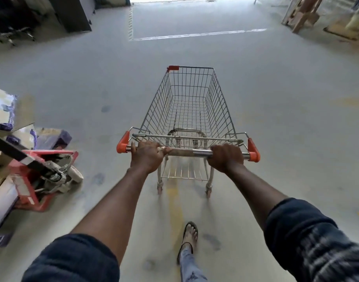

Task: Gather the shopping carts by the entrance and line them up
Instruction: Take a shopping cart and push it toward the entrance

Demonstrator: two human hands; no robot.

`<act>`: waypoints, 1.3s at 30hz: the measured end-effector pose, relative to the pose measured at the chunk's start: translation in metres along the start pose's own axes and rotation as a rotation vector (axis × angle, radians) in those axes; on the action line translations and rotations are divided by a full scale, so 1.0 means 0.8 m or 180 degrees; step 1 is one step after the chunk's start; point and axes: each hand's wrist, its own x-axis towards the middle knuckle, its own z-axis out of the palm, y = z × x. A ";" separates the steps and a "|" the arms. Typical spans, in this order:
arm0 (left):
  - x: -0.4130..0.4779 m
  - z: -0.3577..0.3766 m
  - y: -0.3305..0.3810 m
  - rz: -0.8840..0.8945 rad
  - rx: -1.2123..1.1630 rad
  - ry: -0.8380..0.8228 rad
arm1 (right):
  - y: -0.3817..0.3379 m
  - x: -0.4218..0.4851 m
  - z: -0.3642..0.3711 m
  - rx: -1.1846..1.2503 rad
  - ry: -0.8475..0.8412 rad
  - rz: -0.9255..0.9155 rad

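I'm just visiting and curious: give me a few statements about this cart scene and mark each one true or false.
1. The left hand and the right hand both grip the handle bar of the cart. True.
2. The cart's basket is full of groceries. False: it is empty.
3. A red pallet jack stands on the person's left. True.
4. The end caps of the handle bar are blue. False: they are orange.
5. A second cart is nested into the front of this one. False: only one cart is in view, with bare floor ahead.
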 end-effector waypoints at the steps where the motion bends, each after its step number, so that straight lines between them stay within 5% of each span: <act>1: 0.034 -0.002 0.012 -0.0022 0.0006 -0.0018 | 0.012 0.035 -0.001 0.0010 -0.0006 0.0005; 15: 0.479 -0.052 0.043 -0.0027 -0.0207 -0.0281 | 0.101 0.485 -0.009 0.0009 -0.0059 -0.0017; 39: 1.429 -0.146 0.074 0.0406 -0.0019 -0.0272 | 0.245 1.365 0.004 0.0186 0.0453 0.0618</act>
